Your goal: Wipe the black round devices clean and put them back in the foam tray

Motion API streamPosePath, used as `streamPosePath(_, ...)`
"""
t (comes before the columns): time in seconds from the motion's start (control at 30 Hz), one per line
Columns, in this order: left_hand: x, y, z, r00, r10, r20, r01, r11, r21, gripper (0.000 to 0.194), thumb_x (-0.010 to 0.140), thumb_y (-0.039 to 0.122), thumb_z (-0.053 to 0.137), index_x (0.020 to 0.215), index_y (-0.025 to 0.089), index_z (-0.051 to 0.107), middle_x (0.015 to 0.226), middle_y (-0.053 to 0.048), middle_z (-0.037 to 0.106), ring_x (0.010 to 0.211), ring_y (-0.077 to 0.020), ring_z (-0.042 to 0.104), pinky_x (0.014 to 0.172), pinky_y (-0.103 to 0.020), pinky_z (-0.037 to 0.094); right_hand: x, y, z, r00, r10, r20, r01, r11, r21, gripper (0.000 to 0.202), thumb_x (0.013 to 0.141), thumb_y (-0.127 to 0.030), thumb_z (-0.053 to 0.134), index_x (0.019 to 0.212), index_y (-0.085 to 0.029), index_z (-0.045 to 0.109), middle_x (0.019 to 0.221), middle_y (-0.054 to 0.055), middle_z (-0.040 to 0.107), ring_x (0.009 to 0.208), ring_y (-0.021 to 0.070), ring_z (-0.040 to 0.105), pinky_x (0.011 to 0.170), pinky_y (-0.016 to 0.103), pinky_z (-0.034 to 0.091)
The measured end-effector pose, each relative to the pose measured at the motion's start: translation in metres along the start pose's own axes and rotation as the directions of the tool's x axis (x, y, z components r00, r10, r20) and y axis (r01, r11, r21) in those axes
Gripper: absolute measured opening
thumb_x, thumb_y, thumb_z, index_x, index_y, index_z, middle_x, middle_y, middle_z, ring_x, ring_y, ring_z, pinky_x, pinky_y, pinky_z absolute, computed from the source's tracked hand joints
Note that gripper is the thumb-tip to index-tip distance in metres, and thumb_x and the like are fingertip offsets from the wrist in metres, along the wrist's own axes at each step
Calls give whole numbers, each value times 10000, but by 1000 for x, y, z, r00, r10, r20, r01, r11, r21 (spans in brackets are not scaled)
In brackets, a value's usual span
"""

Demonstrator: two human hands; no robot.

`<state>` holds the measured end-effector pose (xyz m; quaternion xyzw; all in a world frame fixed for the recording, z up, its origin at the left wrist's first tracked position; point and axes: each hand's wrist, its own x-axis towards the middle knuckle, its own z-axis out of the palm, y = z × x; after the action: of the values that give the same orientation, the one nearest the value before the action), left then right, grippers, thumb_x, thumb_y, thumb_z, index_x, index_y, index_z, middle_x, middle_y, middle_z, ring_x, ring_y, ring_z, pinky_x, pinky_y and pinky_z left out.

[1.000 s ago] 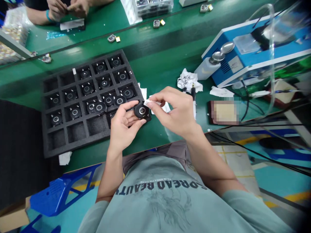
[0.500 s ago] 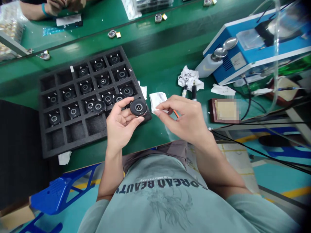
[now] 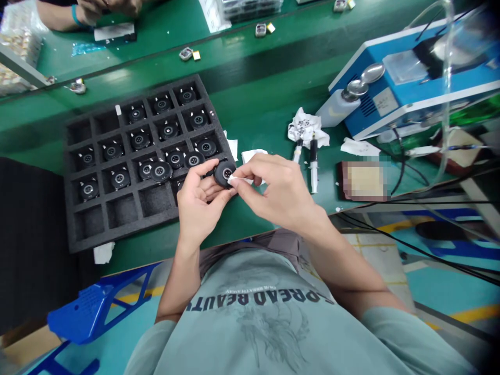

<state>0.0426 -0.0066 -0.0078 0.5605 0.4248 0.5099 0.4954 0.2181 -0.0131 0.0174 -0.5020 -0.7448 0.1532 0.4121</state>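
My left hand (image 3: 200, 205) grips a round black smartwatch case (image 3: 222, 171) by its edge, its back with the sensor ring facing up. Between the thumb and fingertips of my right hand (image 3: 275, 190) is a bit of white tissue (image 3: 230, 179), which meets the right side of the case back. Left of the hands lies a black foam tray (image 3: 84, 244) with square compartments, many holding similar cases. One loose case (image 3: 160, 172) rests across a divider there. Behind my right hand, a folded white tissue (image 3: 253, 154) is partly hidden.
Two syringes (image 3: 314, 166) lie right of my hands, beside a crumpled, black-spotted tissue (image 3: 307, 125). Farther right are a white pump bottle (image 3: 335, 108), a blue machine (image 3: 361, 117) and a brown box with a sponge (image 3: 366, 180). Another person's hands (image 3: 89, 10) are at the top left.
My right hand has moved left with the tissue, from beside the case onto its back. The case has shifted slightly right and tilted. The syringes now show more fully.
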Motion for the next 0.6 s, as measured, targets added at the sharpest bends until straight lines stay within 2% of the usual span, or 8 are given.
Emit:
streamPosePath(0.17,-2,-7,4,998,56,-38,-55,998,29,564,761,298,896,1229,226,591,1010,-15,826,897,-202,825,807,-290,691,4,0,-4,995,98,25,-98,995,-1,114,911,-203,655,807,-201,702,785,20,714,697,159,591,688,323,421)
streamPosePath(0.3,-3,-8,4,997,62,-36,-62,998,16,559,774,282,891,1239,228,585,1001,-12,830,878,-197,827,810,-288,691,5,-2,-6,995,86,53,-89,994,57,107,908,-205,654,824,-200,720,789,17,712,688,148,583,685,315,421)
streamPosePath(0.4,-3,-8,5,997,72,-38,-71,997,7,549,774,254,887,1232,226,586,1007,-10,829,892,-197,826,813,-281,689,5,-3,-7,989,143,40,-146,987,69,101,892,-215,676,801,-196,713,754,11,695,655,142,556,655,309,409)
streamPosePath(0.6,-5,-10,5,998,58,-31,-58,998,7,552,785,256,879,1245,227,574,1019,-12,826,895,-200,826,820,-293,692,5,-4,-7,984,168,67,-172,983,67,89,877,-206,677,800,-192,719,754,12,705,654,141,556,649,307,406)
